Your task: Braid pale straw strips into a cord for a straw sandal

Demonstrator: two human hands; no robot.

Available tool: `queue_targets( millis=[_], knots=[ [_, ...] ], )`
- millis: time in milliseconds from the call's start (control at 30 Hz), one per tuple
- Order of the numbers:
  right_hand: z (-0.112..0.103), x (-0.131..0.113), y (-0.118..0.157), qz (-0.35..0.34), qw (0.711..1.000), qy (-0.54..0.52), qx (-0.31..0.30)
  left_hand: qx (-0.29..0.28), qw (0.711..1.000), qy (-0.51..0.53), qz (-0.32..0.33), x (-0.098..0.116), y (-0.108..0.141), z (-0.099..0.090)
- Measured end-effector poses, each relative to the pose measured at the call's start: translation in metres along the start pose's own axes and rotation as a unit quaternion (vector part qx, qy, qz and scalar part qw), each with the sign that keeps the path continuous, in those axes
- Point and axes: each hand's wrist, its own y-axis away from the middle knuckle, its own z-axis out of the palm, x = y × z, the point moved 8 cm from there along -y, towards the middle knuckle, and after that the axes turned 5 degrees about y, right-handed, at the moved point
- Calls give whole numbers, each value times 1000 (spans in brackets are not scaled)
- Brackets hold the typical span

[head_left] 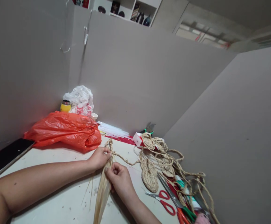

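Observation:
My left hand (100, 158) is closed, pinching the braided upper part of a straw cord (109, 143). Below it hangs a flat bundle of pale dry straw fibres (102, 196), running down past the table's near edge of view. My right hand (120, 178) grips this bundle just under the left, thumb and fingers pressed together on it. From the braid a thin twisted rope (127, 161) runs right to a coiled, sole-shaped piece of woven straw (149, 176). A few loose strands (91, 189) stick out left of the bundle.
Red-handled scissors (164, 200), larger shears (172, 194) and tangled straw rope (191, 175) crowd the right. A red plastic bag (65, 130), white bag (80, 99) and yellow jar (65, 106) stand back left. White sticks (114, 130) and green-handled pliers (149, 128) lie by the grey partition.

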Motion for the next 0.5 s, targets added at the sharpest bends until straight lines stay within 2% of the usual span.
queue_targets(
  millis=[167, 367, 500],
  knots=[
    [-3, 2, 0, 20, 999, -37, -17, -4, 1000, -6, -10, 4, 3, 1],
    [-25, 5, -5, 26, 991, -127, 20, -15, 1000, 1, -19, 9, 2, 1],
    [-33, 8, -5, 37, 988, -149, 15, -24, 999, 12, -33, 8, -3, 1]
  ],
)
